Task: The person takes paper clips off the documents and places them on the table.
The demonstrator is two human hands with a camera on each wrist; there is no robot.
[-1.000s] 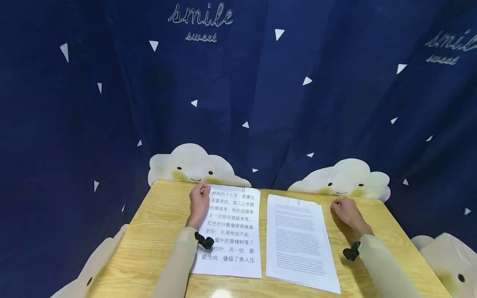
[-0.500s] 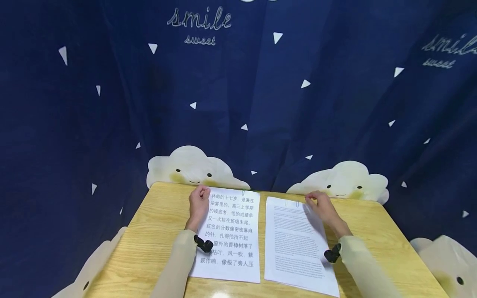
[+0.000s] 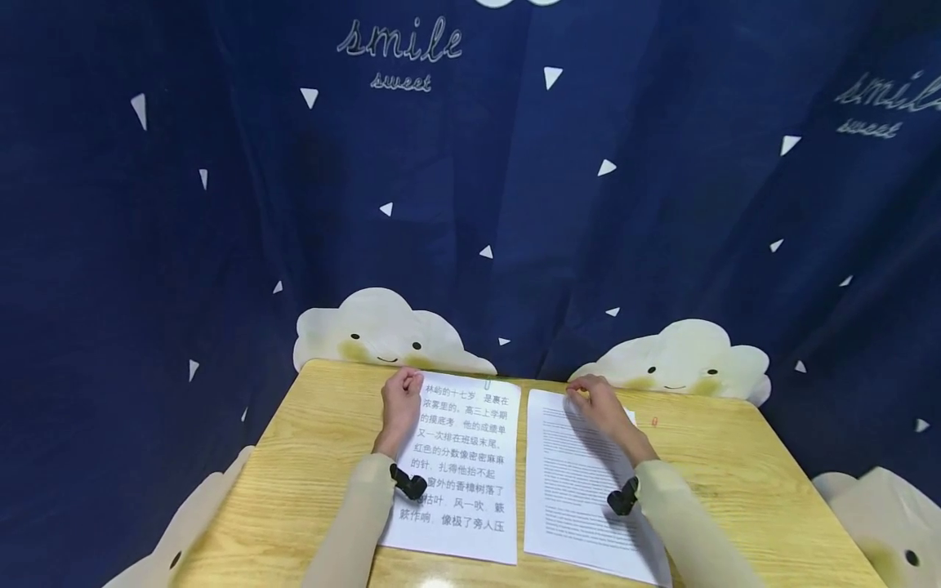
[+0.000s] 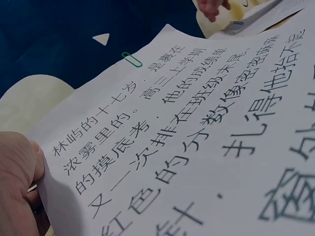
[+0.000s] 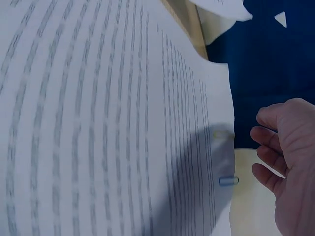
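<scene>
A paper (image 3: 459, 465) printed with large Chinese characters lies at the left, with a green paper clip (image 4: 132, 59) on its top edge. My left hand (image 3: 400, 408) pinches its upper left corner. To the right lies a paper (image 3: 584, 498) filled with small print; a yellow paper clip (image 5: 224, 134) and a blue paper clip (image 5: 229, 181) sit on its top edge. My right hand (image 3: 601, 410) hovers at that edge, fingers loosely bent, holding nothing and apart from the clips in the right wrist view. A red paper clip (image 3: 655, 422) lies on the table beside this paper.
The wooden table (image 3: 735, 474) runs back to a dark blue curtain (image 3: 470, 180) with white triangles and clouds. A narrow strip of wood separates the two papers. Black wrist cameras (image 3: 623, 496) are strapped over both sleeves.
My right hand has moved left from the bare table over the small-print paper to its top edge. The red paper clip now shows where that hand was. My left hand stays at its corner.
</scene>
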